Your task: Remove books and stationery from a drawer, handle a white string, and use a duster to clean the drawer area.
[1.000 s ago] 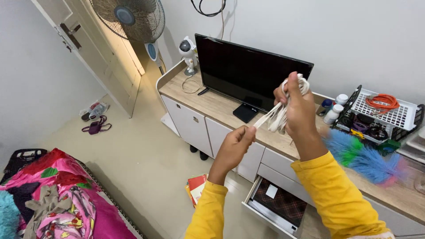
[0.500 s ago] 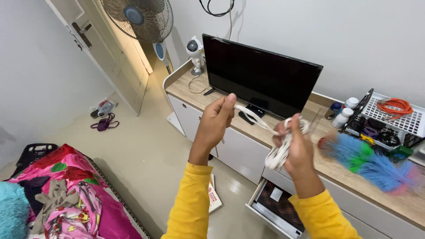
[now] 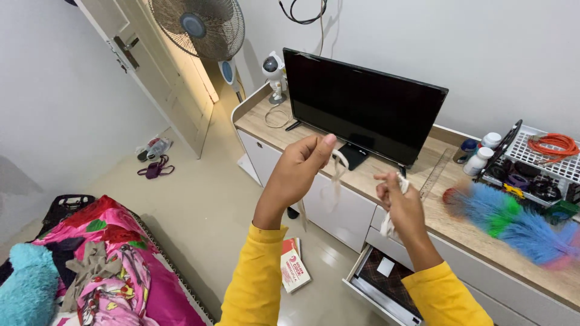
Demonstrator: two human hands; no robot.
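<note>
My left hand (image 3: 297,175) is raised in front of the cabinet, fingers pinched on the loose end of a white cable (image 3: 336,166), which is blurred and hangs slack. My right hand (image 3: 401,204) is lower and to the right, fist closed around the coiled rest of that cable, with loops showing above and below the fingers. Both arms wear yellow sleeves. Behind the hands stands a black flat television (image 3: 365,105) on a long wood-topped cabinet (image 3: 435,217).
An open drawer (image 3: 386,284) juts out below my right hand. A blue and green feather duster (image 3: 513,218), a white rack with an orange cord (image 3: 553,145) and bottles sit on the cabinet. A standing fan (image 3: 199,27), door, books on the floor (image 3: 293,271) and a bed with clothes (image 3: 103,265) lie to the left.
The cable stretched taut between my hands a moment ago; now it hangs slack. My right hand dropped from head height to mid-frame, while my left hand rose and drew closer.
</note>
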